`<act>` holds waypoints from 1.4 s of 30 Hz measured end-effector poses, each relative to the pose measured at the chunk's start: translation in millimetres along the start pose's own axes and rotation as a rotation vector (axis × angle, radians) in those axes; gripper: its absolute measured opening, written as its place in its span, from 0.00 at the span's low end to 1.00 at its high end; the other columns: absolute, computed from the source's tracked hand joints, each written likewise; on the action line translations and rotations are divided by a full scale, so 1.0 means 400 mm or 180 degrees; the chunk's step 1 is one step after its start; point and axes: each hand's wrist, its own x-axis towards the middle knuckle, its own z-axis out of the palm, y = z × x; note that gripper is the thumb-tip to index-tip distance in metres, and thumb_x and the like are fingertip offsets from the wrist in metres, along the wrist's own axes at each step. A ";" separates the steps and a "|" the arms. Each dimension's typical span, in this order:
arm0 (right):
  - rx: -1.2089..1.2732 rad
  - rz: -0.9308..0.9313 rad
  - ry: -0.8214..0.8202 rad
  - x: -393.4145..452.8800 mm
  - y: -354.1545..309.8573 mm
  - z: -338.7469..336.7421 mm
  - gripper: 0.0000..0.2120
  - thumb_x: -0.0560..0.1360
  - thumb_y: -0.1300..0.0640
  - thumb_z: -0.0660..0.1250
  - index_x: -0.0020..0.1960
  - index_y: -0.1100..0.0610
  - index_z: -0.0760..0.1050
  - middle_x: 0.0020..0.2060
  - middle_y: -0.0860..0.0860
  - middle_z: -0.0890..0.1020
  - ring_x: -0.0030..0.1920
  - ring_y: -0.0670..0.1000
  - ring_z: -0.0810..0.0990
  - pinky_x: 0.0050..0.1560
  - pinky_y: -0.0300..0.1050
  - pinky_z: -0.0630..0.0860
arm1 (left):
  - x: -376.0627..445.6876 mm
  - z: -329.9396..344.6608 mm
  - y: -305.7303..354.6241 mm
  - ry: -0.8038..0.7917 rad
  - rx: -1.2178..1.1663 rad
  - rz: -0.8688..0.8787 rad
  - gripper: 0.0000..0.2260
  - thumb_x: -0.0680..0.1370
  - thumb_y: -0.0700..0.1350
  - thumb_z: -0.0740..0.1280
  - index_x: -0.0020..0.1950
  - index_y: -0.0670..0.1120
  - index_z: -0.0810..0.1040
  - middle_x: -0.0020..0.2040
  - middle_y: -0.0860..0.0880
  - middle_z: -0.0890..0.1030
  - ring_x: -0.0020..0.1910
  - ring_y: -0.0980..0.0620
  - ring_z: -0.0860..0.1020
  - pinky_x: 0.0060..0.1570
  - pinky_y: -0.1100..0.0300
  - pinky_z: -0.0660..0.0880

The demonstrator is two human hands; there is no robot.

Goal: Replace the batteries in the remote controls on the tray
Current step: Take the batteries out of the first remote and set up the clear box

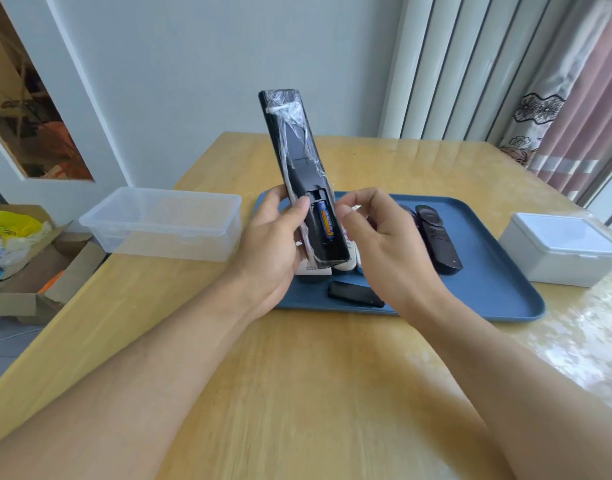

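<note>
My left hand (pixel 273 247) grips a long black remote (pixel 294 143) wrapped in clear film, held upright with its back toward me above the blue tray (pixel 488 282). Its battery bay is uncovered and one blue-and-orange battery (pixel 324 221) sits in it; the slot beside it looks empty. My right hand (pixel 384 237) hovers just right of the bay, fingers curled, thumb and forefinger close together; I cannot tell whether they pinch anything. A black battery cover (pixel 354 294) lies on the tray's near side. Another black remote (pixel 438 239) rests on the tray, and white remotes (pixel 347 263) show under the held one.
A clear, lidless plastic box (pixel 162 223) stands on the wooden table (pixel 297 393) left of the tray. A white lidded box (pixel 564 249) sits at the right. Cardboard boxes and bags (pixel 23 258) lie on the floor beyond the table's left edge.
</note>
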 end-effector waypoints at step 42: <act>0.1072 0.1205 0.0069 0.002 -0.038 -0.021 0.09 0.75 0.62 0.56 0.38 0.52 0.63 0.30 0.46 0.67 0.29 0.48 0.63 0.34 0.43 0.63 | -0.031 0.017 -0.059 -0.0797 0.1426 0.1299 0.16 0.82 0.36 0.63 0.67 0.53 0.71 0.58 0.51 0.82 0.60 0.51 0.80 0.64 0.45 0.76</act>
